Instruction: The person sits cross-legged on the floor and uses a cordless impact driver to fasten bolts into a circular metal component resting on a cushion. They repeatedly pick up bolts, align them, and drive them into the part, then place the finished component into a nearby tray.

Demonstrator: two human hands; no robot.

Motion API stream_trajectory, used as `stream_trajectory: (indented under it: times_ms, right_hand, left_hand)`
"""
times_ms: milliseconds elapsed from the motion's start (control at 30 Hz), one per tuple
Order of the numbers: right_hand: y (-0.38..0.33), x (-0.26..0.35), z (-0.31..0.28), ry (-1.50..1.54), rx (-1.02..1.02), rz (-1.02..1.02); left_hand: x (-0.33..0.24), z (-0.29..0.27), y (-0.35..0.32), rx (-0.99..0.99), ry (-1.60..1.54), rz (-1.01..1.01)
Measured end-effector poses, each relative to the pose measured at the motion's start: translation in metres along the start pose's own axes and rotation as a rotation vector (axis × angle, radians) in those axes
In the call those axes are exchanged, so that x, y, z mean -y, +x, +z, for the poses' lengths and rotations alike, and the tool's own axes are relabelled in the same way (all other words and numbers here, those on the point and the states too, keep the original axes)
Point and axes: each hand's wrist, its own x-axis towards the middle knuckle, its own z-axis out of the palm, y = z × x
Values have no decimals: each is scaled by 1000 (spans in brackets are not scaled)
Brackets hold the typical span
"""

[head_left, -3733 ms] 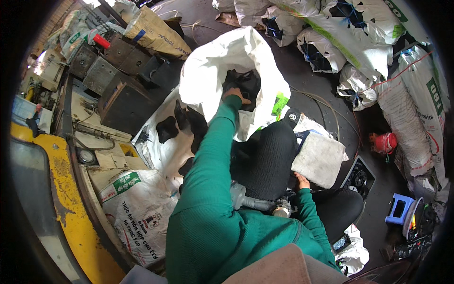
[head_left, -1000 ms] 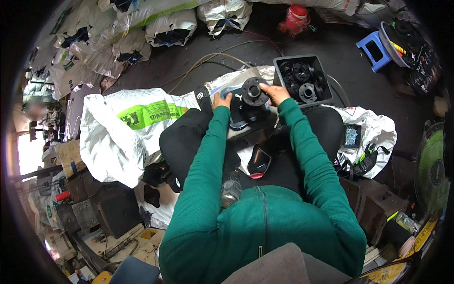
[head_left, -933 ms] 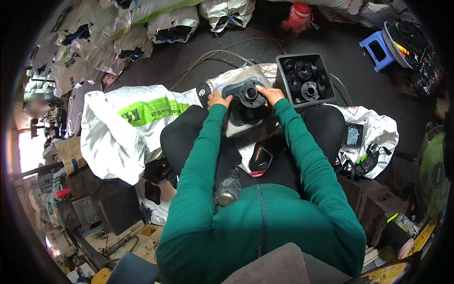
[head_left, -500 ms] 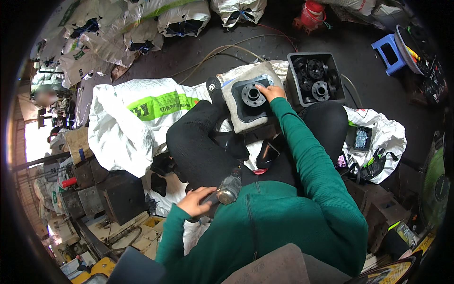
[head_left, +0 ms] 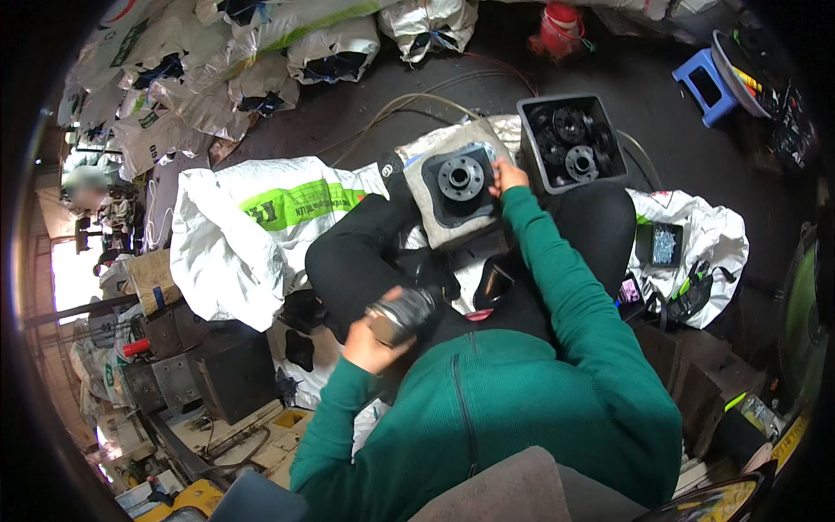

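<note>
My left hand [head_left: 374, 344] is closed around a grey-and-black power drill [head_left: 402, 315] above my left thigh; motion blurs its outline. A round black flange [head_left: 461, 178], with a raised central collar and a ring of holes, lies on a dark square patch on a pale grey padded block [head_left: 442, 233] between my knees. My right hand [head_left: 511, 177] is at the right edge of that block, beside the flange and apart from it. Its fingers are drawn together in a pinch; whatever is between them is too small to make out.
A grey bin [head_left: 541, 165] of similar black flanges stands beyond my right knee. A small dark tray of screws [head_left: 663, 246] rests on a white sack [head_left: 726, 244] at right. Another large white sack [head_left: 222, 235] lies left. Hoses [head_left: 383, 113] cross the floor beyond the block.
My left hand has taken hold of the drill and raised it from my lap. My right hand has left the flange's rim, moving slightly right, and its fingers have drawn together.
</note>
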Motion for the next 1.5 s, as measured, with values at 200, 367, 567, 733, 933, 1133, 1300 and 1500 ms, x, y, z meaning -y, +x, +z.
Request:
stream_trajectory:
  times_ms: [200,367,567,733,933,1133,1300,1500]
  right_hand:
    - [-87,26,-24,539,886,189]
    - [-125,33,-33,449,866,163]
    - [-119,34,-34,363,898,168]
    - [-116,33,-32,382,936,169]
    - [-119,31,-33,363,846,186]
    - [-117,23,-31,329,823,206]
    - [-115,16,-28,359,833,204]
    - [-113,12,-24,353,792,200]
  left_hand:
    - [-40,-26,37,-94,-286,-20]
    - [-56,-13,66,-64,26,103]
    - [-61,-8,81,-16,105,132]
    - [-61,-7,82,-9,114,95]
    - [-58,-19,76,-16,120,81]
    - [-55,-25,70,-18,89,41]
    - [-53,-26,69,-22,80,30]
    - [-51,-26,71,-21,175,115]
